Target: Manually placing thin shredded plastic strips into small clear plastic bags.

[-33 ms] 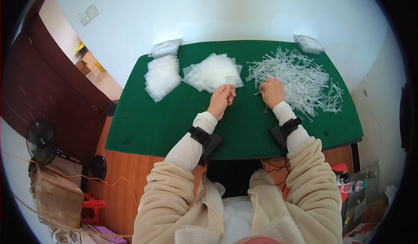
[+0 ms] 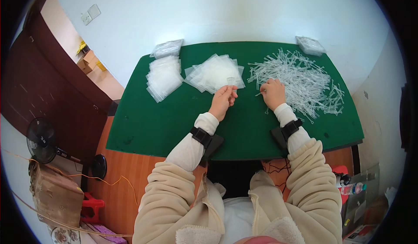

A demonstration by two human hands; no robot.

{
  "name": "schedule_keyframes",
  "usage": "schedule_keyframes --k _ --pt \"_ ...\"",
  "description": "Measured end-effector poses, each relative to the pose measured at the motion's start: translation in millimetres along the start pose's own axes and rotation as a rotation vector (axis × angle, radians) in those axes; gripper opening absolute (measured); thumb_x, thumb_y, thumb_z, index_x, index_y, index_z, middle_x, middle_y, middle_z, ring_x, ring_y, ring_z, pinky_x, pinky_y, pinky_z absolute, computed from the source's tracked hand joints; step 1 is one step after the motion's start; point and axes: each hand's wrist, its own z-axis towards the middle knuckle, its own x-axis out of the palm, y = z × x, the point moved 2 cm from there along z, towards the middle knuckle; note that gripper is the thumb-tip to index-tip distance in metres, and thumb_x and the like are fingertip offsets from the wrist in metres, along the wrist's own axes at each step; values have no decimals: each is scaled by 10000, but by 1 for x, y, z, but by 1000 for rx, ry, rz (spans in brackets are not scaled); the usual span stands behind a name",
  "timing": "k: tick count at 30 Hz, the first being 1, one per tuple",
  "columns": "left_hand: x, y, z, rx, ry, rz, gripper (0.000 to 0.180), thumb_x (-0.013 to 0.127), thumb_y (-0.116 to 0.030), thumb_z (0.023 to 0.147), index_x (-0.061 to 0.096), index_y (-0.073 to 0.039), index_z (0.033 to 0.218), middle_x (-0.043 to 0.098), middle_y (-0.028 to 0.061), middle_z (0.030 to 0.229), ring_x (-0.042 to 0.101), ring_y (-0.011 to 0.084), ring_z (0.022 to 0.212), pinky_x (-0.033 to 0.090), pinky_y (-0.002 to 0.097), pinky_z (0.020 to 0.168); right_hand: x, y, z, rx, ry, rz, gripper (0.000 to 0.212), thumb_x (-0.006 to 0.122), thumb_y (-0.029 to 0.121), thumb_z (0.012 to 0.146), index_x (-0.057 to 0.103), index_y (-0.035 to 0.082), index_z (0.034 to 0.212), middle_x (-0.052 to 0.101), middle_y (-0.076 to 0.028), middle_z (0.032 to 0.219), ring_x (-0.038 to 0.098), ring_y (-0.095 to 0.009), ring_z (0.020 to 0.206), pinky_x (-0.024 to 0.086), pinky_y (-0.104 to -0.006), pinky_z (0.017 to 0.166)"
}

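Observation:
Thin clear plastic sticks with small rounded ends lie in a large loose pile (image 2: pixel 300 81) on the right of the table. My right hand (image 2: pixel 274 95) is at the pile's near left edge, fingers closed on one clear stick (image 2: pixel 257 95) whose end pokes out to the left. Closer to the middle, my left hand (image 2: pixel 222 102) pinches a few clear sticks (image 2: pixel 230 80), their tips pointing up and away from me. Just beyond it, flat clear plastic bags (image 2: pixel 213 70) lie fanned out in a heap. The finer shape of the stick ends is too small to tell.
A second stack of clear bags (image 2: pixel 163 81) lies at the left. Filled clear packs sit at the far left corner (image 2: pixel 167 48) and far right corner (image 2: pixel 310 45). The green-covered table (image 2: pixel 174 131) meets a white wall. A fan (image 2: pixel 41 139) and a box (image 2: pixel 56 192) stand at lower left.

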Motion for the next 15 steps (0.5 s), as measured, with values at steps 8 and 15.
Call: schedule_keyframes --k 8,15 --pt "5 5 1 15 26 27 224 387 -212 928 514 -45 1006 487 -20 721 397 48 582 333 182 525 5 -8 -6 -15 -85 15 61 574 106 681 605 153 658 543 -27 790 485 -240 845 352 -377 714" --pt "-2 2 -2 29 14 50 221 381 -207 928 515 -51 1008 483 -23 713 391 47 579 326 178 522 -11 -1 -2 113 52 -150 73 555 105 697 609 145 669 558 -42 779 489 -255 842 353 -383 729"
